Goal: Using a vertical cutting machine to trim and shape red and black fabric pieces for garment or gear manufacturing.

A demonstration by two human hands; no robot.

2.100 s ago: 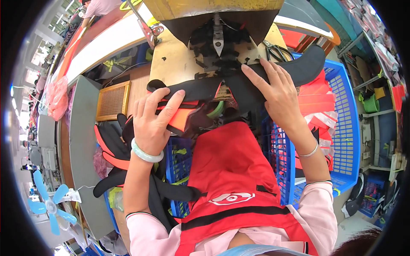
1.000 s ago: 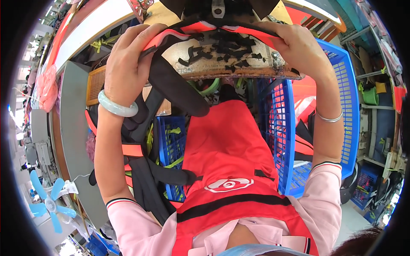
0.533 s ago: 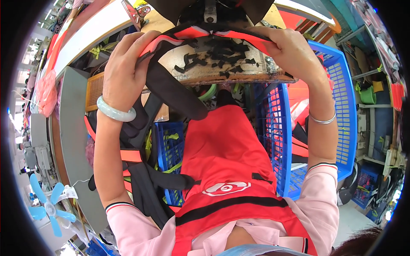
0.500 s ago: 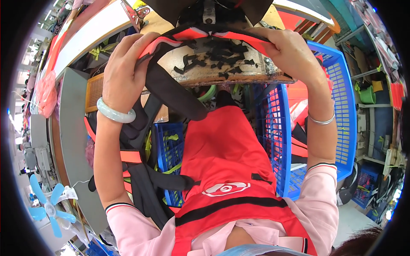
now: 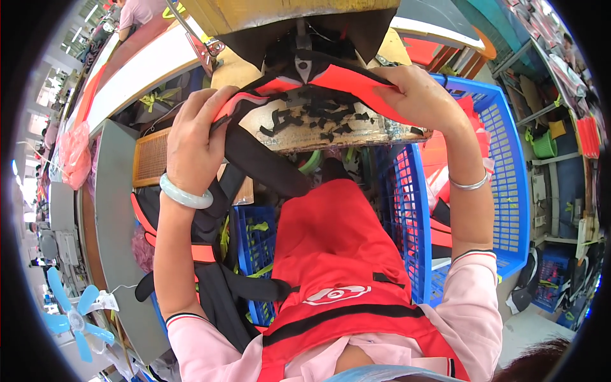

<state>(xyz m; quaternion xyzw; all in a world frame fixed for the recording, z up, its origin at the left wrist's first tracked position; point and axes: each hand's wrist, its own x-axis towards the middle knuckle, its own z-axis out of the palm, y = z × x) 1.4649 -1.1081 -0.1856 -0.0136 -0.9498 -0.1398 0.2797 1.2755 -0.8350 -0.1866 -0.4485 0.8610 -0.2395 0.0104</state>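
A black and bright orange fabric strip point(image 5: 353, 84) arches between my two hands, with its middle at the metal tip point(image 5: 303, 65) of a machine point(image 5: 299, 16). My left hand point(image 5: 194, 135), wearing a pale bangle, pinches the strip's left part, thumb against fingers. A wide black band point(image 5: 264, 164) hangs down from there toward my red apron point(image 5: 344, 235). My right hand point(image 5: 428, 102), with a silver bracelet, grips the strip's right end with the fingertips partly hidden behind it. Below the strip, black fabric scraps point(image 5: 331, 114) lie on a worn work board point(image 5: 254, 124).
To the right stands a blue plastic basket point(image 5: 506, 159) with orange and black pieces inside. Black and orange strips point(image 5: 216, 299) hang at the left beside a smaller blue basket point(image 5: 245, 239). A grey panel point(image 5: 118, 223) and a blue fan point(image 5: 75, 315) are farther left.
My view has shifted, so more of the machine shows at the top. The strip's right half now turns more of its orange face toward me. Both hands keep their hold.
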